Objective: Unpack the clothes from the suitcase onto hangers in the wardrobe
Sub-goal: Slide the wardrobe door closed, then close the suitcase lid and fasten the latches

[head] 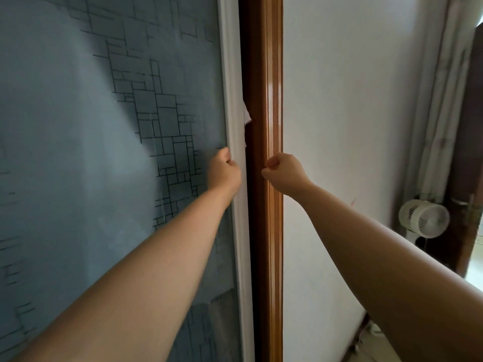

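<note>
The wardrobe's sliding door (104, 126) is frosted blue-grey glass with a black line pattern and a white edge frame (232, 100). My left hand (226, 171) grips that white edge at mid height. Only a narrow dark gap separates the door from the brown wooden wardrobe post (269, 100). A scrap of white cloth (247, 116) pokes out of the gap above my hands. My right hand (283, 173) is a closed fist against the wooden post, with nothing visible in it. The suitcase and hangers are out of sight.
A white wall (352, 113) runs to the right of the post. A small white fan (424, 218) sits low at the far right beside pale pipes (441, 100) and a dark door frame (470, 152). Something pale lies on the floor at the bottom right.
</note>
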A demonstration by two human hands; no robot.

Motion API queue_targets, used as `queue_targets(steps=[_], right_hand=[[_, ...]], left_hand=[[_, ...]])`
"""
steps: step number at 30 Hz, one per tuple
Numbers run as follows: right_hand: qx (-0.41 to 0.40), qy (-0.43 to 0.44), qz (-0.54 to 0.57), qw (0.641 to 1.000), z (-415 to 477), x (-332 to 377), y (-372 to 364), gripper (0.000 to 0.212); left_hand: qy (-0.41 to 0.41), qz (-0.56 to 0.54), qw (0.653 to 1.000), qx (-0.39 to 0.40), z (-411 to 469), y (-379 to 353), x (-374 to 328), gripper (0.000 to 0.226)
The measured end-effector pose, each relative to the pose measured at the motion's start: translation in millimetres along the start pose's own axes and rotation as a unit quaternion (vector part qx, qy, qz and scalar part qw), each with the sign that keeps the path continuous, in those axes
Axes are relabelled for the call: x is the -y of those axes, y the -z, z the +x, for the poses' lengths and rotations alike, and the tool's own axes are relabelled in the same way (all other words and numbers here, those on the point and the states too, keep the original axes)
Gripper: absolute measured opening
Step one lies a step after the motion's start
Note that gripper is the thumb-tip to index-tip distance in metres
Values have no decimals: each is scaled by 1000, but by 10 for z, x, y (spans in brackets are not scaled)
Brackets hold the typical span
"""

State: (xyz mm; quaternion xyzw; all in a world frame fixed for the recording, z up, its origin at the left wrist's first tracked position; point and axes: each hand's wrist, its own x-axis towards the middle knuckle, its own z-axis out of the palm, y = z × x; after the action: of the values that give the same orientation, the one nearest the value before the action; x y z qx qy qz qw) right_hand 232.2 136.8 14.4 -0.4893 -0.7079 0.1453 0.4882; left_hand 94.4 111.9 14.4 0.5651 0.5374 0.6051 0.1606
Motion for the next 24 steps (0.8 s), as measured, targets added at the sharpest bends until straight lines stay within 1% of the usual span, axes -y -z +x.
queue_targets(steps=[2, 5, 9, 11, 14, 20, 24], right_hand=[[-5, -19, -11, 1000, -154, -60, 33, 14], [-14, -48, -28, 998, -428, -131, 104, 17], [-32, -110, -37, 993, -856, -232, 231, 28], [-42, -149, -49, 987, -1159, -318, 308, 30], [-53, -204, -71, 975, -1623, -487, 420, 27], [-70, -305, -118, 943, -2661, -835, 648, 24], [-72, -369, -107, 921, -3249, -1010, 816, 16]], left_hand=[[17, 12, 1000, 9, -153, 1, 48, 40], [43, 3, 999, 29, -399, 24, 96, 41], [74, -38, 992, 91, -769, 44, 211, 41], [84, -51, 988, 115, -1004, 47, 299, 40], [100, -62, 981, 152, -1384, 20, 460, 37], [173, -86, 951, 240, -2287, -151, 759, 35], [215, -84, 930, 288, -2759, -338, 909, 35]])
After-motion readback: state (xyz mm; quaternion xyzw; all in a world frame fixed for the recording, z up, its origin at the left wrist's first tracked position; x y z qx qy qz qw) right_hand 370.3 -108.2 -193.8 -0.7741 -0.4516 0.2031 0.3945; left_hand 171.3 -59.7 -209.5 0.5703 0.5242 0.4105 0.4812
